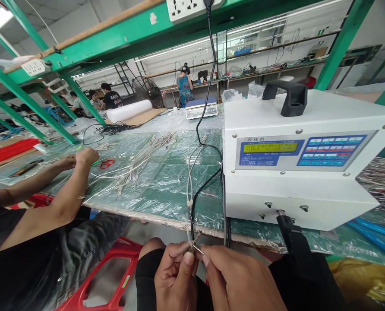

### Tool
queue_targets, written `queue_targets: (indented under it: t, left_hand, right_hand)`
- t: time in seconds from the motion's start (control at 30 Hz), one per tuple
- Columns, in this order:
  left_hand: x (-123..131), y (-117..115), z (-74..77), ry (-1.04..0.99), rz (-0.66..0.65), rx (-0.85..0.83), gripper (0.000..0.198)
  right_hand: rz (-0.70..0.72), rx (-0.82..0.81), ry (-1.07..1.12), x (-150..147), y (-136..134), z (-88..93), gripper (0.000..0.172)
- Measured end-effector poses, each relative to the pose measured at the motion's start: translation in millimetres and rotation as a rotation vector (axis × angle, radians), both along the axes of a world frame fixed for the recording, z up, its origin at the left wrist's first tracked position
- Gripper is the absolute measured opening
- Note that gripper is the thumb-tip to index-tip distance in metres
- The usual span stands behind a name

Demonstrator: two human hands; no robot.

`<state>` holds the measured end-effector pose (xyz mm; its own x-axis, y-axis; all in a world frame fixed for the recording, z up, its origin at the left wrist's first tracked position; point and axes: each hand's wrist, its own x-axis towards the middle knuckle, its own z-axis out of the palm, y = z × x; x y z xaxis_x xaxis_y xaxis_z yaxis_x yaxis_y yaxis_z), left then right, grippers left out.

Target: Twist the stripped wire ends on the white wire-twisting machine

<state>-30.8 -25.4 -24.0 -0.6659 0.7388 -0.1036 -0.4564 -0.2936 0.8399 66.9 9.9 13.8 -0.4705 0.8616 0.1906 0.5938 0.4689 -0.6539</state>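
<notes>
A pale grey cable [188, 183] runs from the table over its front edge, with small whitish connectors [189, 203] partway along. Its lower end is pinched between the thumb and fingers of my left hand [176, 276], above my lap. Close beside it, my right hand [238, 276] has thumb and forefinger closed on a thin pale strand [198, 249] that meets the cable end. Whether this strand is a wire or a slim tool is too small to tell. My fingers partly hide the cable's tip.
A white wire-twisting machine [296, 190] stands at right, its black spout [288, 235] jutting toward me. A black power cord [213, 77] hangs across the table. Wire bundles [147, 157] and red scissors [107, 164] lie left, near a co-worker's hands [82, 157]. Below is a red stool [105, 268].
</notes>
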Motion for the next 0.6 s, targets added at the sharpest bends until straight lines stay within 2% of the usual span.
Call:
queue_targets:
  t: [0.13, 0.2, 0.23, 0.37, 0.47, 0.53, 0.6]
  left_hand:
    - [1, 1, -7.6, 0.389, 0.236, 0.127, 0.014]
    - [-1, 1, -12.9, 0.556, 0.340, 0.178, 0.013]
    - [-2, 1, -15.2, 0.594, 0.349, 0.181, 0.012]
    - [-18, -2, -17.0, 0.747, 0.232, 0.154, 0.017]
    - [-38, -5, -11.3, 0.990, 0.057, 0.204, 0.033]
    - [-51, -5, -6.6, 1.183, -0.079, 0.314, 0.040]
    - [-60, -4, -2.5, 1.347, -0.163, 0.397, 0.042]
  right_hand:
    - [-0.037, 0.008, -0.189, 3, 9, -7.8, 0.028]
    - [-0.047, -0.022, -0.144, 8, 14, -12.5, 0.034]
    - [-0.037, -0.040, -0.059, 11, 16, -13.5, 0.035]
    - [-0.082, -0.133, 0.352, 22, 15, -5.6, 0.031]
    - [-0.136, -0.066, 0.460, 30, 17, 4.5, 0.027]
    - [-0.022, 0.022, 0.405, 33, 22, 8.6, 0.021]
    - [0.143, 0.015, 0.315, 33, 29, 10.5, 0.020]
